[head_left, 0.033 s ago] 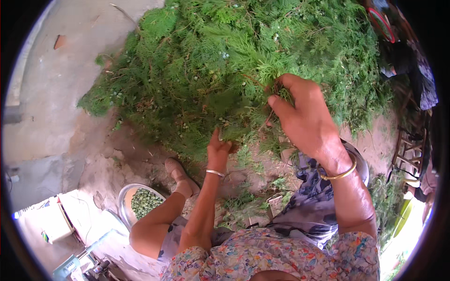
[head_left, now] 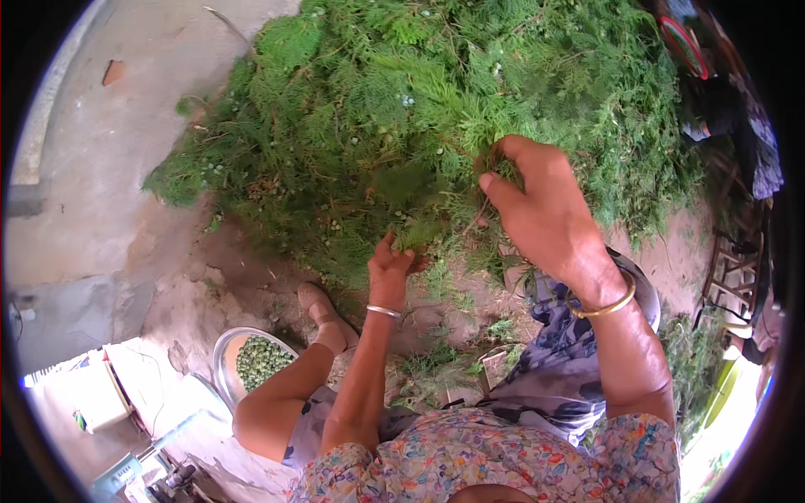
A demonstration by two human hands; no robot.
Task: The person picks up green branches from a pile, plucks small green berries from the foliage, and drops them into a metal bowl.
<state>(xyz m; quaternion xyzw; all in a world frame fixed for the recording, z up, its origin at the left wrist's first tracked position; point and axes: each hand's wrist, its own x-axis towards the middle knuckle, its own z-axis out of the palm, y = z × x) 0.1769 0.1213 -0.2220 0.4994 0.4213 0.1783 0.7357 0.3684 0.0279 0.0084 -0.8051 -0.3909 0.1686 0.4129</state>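
Note:
A big heap of green cypress branches (head_left: 360, 109) with small pale cones spreads in front of me. At its near right edge my right hand (head_left: 545, 205), a gold bangle at the wrist, is closed in a pinch on a cypress sprig (head_left: 505, 170) whose thin stem hangs below the fingers. My left hand (head_left: 391, 277), wearing a silver bangle, is lower and to the left at the heap's near edge. Its thumb and fingers are bent around a feathery green tip (head_left: 419, 232); the exact grip is partly hidden by foliage.
A round metal basin (head_left: 225, 356) with several green cones stands beside my left knee. Loose sprigs (head_left: 432, 356) lie on the ground between my legs. Pale concrete (head_left: 109, 168) stretches at the left. A wooden frame (head_left: 734, 277) stands at the right.
My left hand has shifted very slightly left, and its fingers are more bent around the green tip. My right hand keeps its pinch nearly in place. The whole view has moved a little.

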